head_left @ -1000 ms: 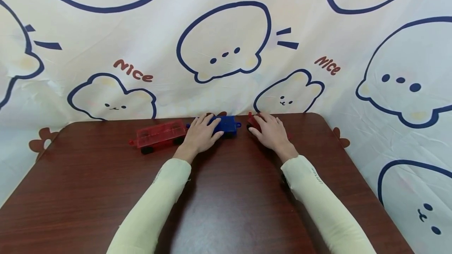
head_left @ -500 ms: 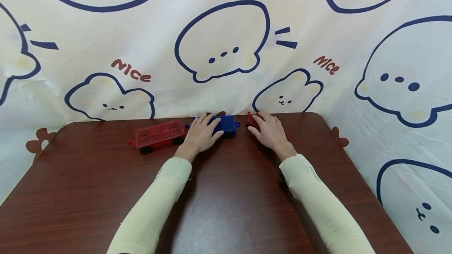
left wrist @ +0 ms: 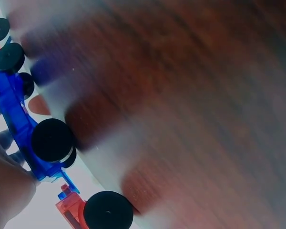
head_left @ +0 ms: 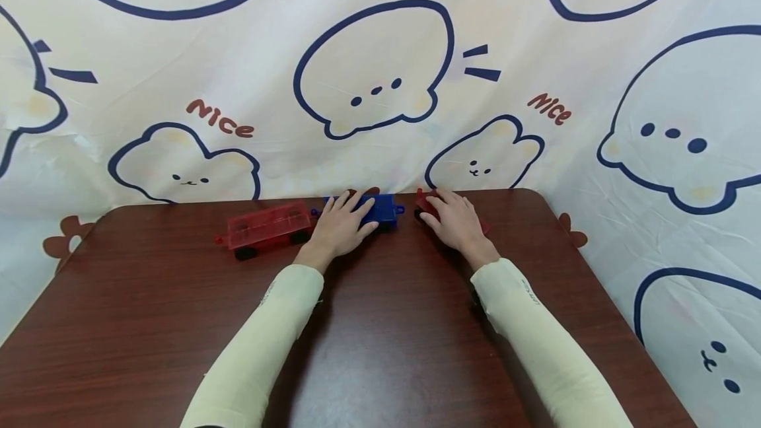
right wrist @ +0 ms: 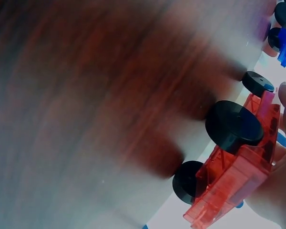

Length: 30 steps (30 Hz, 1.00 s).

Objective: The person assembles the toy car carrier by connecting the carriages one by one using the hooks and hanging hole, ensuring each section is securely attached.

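My left hand [head_left: 339, 228] lies over a blue see-through toy train car [head_left: 386, 210] at the table's far edge, its thumb along the near side and fingers over the top. Black wheels show under the blue car [left wrist: 20, 119] in the left wrist view. There, its hooked end overlaps the coupling of a longer red toy train car [head_left: 269, 224], which stands to its left. To the right, across a small gap, my right hand [head_left: 456, 222] grips another red toy train car [head_left: 425, 203], mostly hidden by the hand. The right wrist view shows this red car [right wrist: 236, 176] from low down.
The cars are lined up along the back of a dark brown wooden table [head_left: 392, 349]. Right behind it hangs a pale cloth [head_left: 380, 164] with blue cartoon outlines, which also runs down both sides.
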### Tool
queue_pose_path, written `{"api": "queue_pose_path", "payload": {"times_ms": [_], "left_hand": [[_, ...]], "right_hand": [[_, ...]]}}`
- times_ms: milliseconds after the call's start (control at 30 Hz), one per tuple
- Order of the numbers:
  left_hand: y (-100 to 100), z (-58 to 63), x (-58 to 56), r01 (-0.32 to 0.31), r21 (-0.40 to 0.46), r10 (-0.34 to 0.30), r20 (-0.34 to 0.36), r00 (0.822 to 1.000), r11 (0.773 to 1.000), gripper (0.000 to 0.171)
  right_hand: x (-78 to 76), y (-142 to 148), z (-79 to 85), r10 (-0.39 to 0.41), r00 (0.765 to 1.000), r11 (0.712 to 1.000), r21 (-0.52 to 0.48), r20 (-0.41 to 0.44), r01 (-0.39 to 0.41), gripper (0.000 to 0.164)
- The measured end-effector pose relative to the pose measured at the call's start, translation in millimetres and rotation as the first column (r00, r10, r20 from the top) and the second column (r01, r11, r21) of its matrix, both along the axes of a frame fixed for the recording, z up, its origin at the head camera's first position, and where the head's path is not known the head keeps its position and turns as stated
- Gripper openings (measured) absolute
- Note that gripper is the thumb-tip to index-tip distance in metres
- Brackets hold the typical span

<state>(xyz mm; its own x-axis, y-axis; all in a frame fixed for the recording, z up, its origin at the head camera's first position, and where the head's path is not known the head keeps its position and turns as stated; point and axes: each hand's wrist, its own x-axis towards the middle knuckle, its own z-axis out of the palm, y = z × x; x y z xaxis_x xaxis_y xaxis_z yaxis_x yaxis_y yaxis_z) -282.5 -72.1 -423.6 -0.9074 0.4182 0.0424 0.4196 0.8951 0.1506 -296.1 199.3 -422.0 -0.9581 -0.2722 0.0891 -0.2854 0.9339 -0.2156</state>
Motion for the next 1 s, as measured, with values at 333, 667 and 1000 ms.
{"api": "queue_pose_path", "payload": {"times_ms": [333, 667, 1000], "left_hand": [[2.9, -2.6, -0.6, -0.019, 0.005, 0.019, 0.017, 1.0, 1.0, 0.068], [5.5, -3.0, -1.0, -0.034, -0.013, 0.035, 0.009, 0.999, 0.999, 0.065], [6.0, -4.0, -2.2, -0.043, -0.018, 0.043, 0.011, 0.999, 0.999, 0.063]], "right_hand": [[0.6, 1.2, -1.6, -0.012, 1.0, 0.997, -0.073, -0.022, 0.011, 0.056], [-1.1, -0.1, -3.6, -0.027, 1.0, 0.995, -0.094, -0.009, 0.026, 0.055], [-1.9, -3.2, -5.4, -0.051, 0.999, 0.995, -0.082, -0.009, 0.05, 0.054]]}}
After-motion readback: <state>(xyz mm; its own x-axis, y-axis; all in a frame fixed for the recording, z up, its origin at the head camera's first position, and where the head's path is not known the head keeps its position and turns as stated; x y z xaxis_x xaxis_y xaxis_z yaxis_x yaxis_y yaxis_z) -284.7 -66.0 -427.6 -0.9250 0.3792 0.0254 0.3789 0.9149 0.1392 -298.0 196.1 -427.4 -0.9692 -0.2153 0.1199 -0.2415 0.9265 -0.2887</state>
